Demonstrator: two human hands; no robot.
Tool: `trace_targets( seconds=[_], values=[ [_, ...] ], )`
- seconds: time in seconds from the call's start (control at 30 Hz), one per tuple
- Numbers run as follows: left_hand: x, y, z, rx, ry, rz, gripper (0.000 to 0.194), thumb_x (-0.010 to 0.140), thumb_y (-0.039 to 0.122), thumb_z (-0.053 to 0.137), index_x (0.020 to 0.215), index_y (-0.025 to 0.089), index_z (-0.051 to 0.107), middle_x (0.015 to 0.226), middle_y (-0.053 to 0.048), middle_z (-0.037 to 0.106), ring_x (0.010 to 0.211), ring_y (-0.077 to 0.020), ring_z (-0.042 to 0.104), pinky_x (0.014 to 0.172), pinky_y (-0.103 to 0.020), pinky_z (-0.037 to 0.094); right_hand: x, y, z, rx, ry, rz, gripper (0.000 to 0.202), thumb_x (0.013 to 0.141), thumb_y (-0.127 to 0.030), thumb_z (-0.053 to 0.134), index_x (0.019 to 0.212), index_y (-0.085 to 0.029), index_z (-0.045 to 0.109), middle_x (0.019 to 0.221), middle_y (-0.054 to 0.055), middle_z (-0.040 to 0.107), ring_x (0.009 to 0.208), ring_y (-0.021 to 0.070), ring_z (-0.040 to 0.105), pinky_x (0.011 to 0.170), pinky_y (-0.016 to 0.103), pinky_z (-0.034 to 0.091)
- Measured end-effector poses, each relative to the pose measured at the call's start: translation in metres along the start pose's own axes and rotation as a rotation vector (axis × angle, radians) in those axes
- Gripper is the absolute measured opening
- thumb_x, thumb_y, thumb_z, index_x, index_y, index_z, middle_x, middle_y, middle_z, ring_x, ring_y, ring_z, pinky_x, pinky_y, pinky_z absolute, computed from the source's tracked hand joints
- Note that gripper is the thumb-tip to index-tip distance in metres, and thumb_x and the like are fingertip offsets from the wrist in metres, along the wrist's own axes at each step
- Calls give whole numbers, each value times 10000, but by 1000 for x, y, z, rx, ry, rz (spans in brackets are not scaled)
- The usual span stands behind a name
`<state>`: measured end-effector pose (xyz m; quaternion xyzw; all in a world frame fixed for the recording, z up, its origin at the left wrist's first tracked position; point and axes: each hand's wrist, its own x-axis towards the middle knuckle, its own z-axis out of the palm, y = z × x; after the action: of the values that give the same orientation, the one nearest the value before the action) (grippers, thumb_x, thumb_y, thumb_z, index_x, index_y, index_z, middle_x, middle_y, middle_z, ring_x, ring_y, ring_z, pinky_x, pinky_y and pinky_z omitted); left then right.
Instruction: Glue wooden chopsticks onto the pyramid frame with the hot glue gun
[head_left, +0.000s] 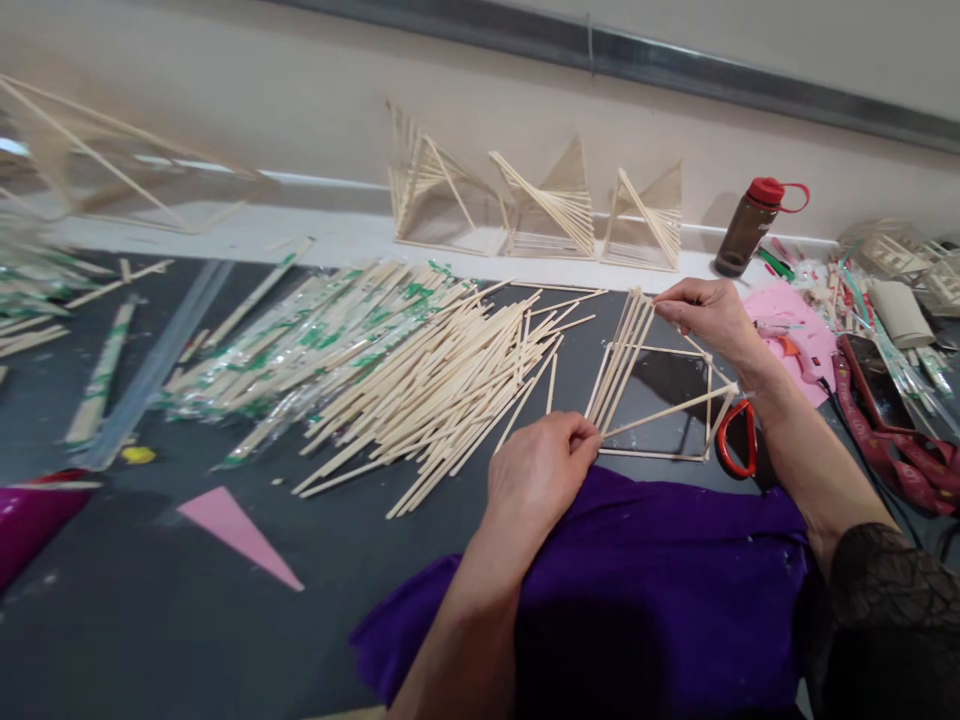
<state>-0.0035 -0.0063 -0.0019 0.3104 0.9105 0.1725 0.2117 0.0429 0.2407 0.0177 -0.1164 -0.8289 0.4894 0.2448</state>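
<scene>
The fingers of the left hand are pinched together at the lower ends of a row of slim, pale wooden slanted sticks. Those of the right hand are closed on the upper ends of the same row, farther out and to the right.

Between and below the right fingers, an open, straight-edged frame of pale wooden sticks lies on the dark grey counter, its near left corner beside the left fingertips. One long stick slopes across it toward its right corner.

Just right of the frame is a red, loop-shaped handle, below the right fingers. A deep purple cloth spreads nearer the wearer, under the left wrist.

Left of the left fingers lies a loose heap of pale wooden sticks; past it are sticks in clear, green-printed plastic wrappers. Nearer the wearer, well left of these fingers, lies a pink paper triangle.

Beyond the right fingers, three twisted stick models stand along the wall, with a dark translucent bottle with a red lid to their right. Right of those fingers are a pink sheet and a dark red lanyard.
</scene>
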Motion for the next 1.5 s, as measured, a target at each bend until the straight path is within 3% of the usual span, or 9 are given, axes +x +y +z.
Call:
trace_targets(
  seconds=[0.63, 1.03, 1.27, 1.5],
  values=[
    [0, 2, 1, 12, 18, -15, 194, 902, 313, 564, 860, 244, 740, 910, -28, 767, 856, -228, 679, 685, -320, 389, 1, -2, 2, 64, 18, 69, 215, 676, -330, 715, 713, -120, 747, 487, -33, 543, 470, 75, 434, 487, 233, 326],
    [-2, 6, -2, 21, 12, -24, 204, 901, 293, 568, 911, 245, 766, 946, -33, 779, 893, -237, 695, 711, -316, 422, 1, 0, 3, 79, 22, 64, 168, 677, -303, 729, 693, -136, 733, 527, -25, 564, 487, 77, 438, 501, 236, 365],
    [0, 2, 1, -77, 28, -6, 187, 856, 263, 585, 826, 233, 767, 846, -42, 768, 810, -215, 691, 714, -315, 449, 0, -2, 0, 50, 24, 61, 180, 677, -305, 726, 708, -130, 752, 515, -21, 557, 484, 83, 445, 488, 235, 351],
    [0, 0, 1, -215, -16, -36, 176, 825, 242, 587, 808, 212, 759, 610, -15, 694, 662, -188, 681, 716, -309, 480, 1, -4, -2, 13, 22, 42, 165, 687, -305, 730, 692, -142, 754, 508, -18, 554, 474, 82, 438, 478, 234, 337]
  ],
)
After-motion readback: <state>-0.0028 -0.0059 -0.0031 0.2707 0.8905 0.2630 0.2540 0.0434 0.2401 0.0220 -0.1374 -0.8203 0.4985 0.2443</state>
